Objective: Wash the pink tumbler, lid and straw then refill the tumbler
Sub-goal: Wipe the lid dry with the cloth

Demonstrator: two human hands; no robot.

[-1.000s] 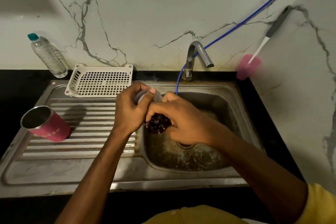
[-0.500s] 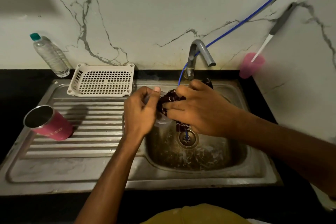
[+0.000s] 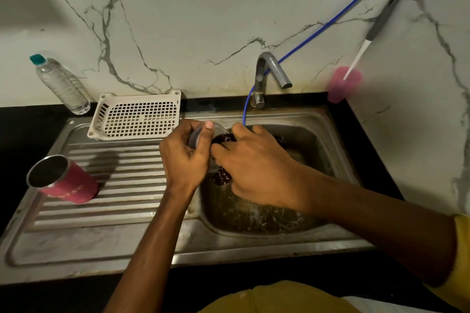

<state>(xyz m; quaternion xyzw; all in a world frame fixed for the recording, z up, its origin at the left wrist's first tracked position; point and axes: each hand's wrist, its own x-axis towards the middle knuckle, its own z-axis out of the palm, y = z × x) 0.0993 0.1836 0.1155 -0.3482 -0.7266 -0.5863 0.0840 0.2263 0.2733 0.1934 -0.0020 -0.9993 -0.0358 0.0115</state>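
Pink tumbler [image 3: 64, 180] on its side on the ribbed drainboard [image 3: 127, 185], far left, open mouth to the left, well apart from both hands. Looks like shiny steel inside: stiff, hard to break, not heavy when empty, likely slippery when wet. Best to take hold round the pink middle, fingers all the way round.

Behind it, leaning on the wall, clear water bottle [image 3: 62, 85] with a green cap. Next, white plastic basket [image 3: 137, 117] at the back of the drainboard.

Then left hand [image 3: 184, 160], at the edge of the sink bowl [image 3: 318, 147], fingers curled round the clear lid [image 3: 197, 134], thumb hooked over its rim. Thin and light, likely slick with water, so best held by the edge like this.

Touching the lid, dark red cloth [image 3: 223, 176], soft and floppy, bunched up in right hand [image 3: 256, 173], fingers curled on it, pressing it to the lid. Seems to be the lid-scrubbing step.

Behind, grey tap [image 3: 269, 71], no water seen coming out, and thin blue hose [image 3: 330, 20] running down into the bowl. Far right, blurry pink cup [image 3: 343, 84] in the corner.
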